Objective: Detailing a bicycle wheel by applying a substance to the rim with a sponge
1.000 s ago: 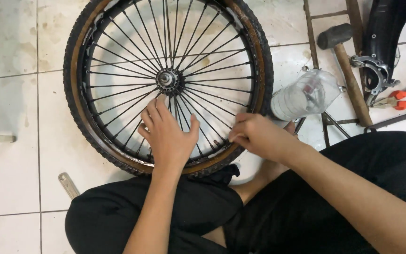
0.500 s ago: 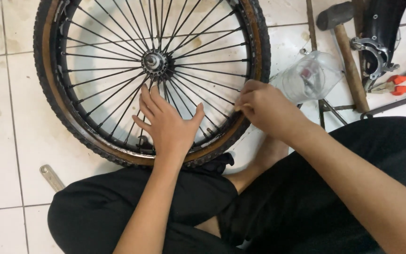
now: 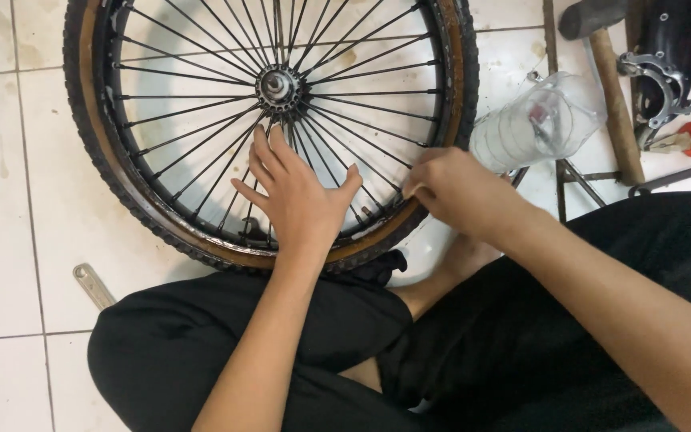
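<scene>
While the left hand (image 3: 297, 196) stays spread flat on the spokes (image 3: 201, 144), the right hand (image 3: 453, 188) has crept to the rim (image 3: 377, 232) at four o'clock, fingers pinched together there.

My arms are bare to the frame edge, with no sleeves visible. My left hand (image 3: 297, 200) and right hand (image 3: 457, 192) carry no gloves, rings or watch. I wear plain black trousers (image 3: 225, 336); one bare foot shows.

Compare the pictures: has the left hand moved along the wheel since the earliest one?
No. The left hand stays spread flat on the spokes just below the hub; only the camera's view has shifted.
</scene>
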